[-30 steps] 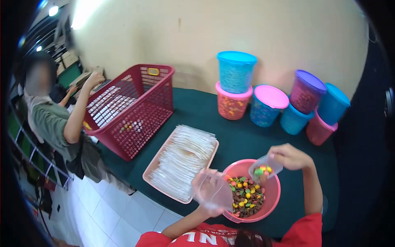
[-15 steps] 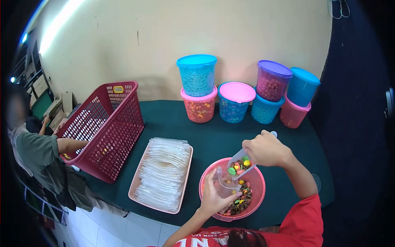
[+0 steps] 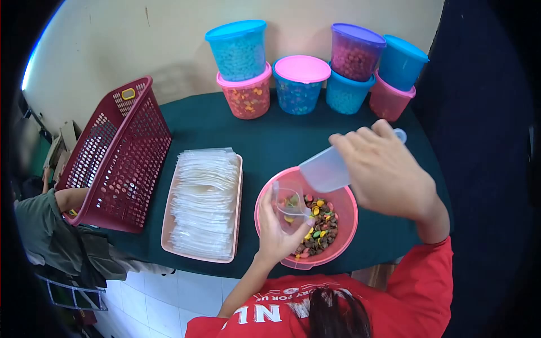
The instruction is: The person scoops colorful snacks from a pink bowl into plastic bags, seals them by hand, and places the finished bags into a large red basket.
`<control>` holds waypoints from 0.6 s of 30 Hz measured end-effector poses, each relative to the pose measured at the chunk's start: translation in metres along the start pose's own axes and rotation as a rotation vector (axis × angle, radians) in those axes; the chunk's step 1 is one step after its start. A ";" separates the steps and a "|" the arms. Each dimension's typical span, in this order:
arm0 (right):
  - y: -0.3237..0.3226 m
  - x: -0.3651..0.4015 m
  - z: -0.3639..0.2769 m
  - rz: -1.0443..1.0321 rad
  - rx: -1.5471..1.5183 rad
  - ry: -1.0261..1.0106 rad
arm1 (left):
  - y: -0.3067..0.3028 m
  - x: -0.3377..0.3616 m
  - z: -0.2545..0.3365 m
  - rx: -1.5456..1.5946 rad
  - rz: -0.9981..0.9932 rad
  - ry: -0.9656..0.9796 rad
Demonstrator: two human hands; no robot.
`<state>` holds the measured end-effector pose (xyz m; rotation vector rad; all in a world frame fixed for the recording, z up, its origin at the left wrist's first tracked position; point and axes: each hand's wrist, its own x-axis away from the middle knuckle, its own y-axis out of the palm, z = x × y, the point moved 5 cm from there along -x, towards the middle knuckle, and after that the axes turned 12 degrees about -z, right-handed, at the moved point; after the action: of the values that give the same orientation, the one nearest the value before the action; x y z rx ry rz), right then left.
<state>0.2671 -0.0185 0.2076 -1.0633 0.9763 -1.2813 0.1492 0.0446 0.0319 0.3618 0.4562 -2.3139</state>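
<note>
My left hand (image 3: 277, 236) holds a clear plastic bag (image 3: 290, 205) open over the left side of a pink bowl (image 3: 348, 228); a few coloured candies show inside the bag. My right hand (image 3: 380, 166) grips a translucent scoop (image 3: 327, 172), tilted toward the bag above the bowl's back edge. No candies can be seen in the scoop. Brown, yellow, green and pink candies (image 3: 321, 225) lie in the bowl. Left of it, a pink tray (image 3: 239, 225) carries a stack of clear bags (image 3: 203, 203).
Lidded tubs of candy stand along the wall, among them a blue-lidded tub (image 3: 239, 53) and a pink-lidded tub (image 3: 298, 90). A maroon basket (image 3: 127, 163) is on the left. Beside it, a person in a green shirt (image 3: 42, 225) has an arm in the basket.
The scoop has tipped over and emptied, with my right hand turned above it. Candies now show in the bag. The view has shifted, so the tubs and bowl appear higher.
</note>
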 end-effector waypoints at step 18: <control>0.199 -0.024 -0.046 -0.839 0.295 -0.158 | -0.012 0.004 -0.002 0.146 0.024 -0.028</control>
<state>0.2695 0.0012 0.0028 -1.3659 0.1759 -1.8997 0.1382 0.0512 0.0317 0.4027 0.2679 -2.3326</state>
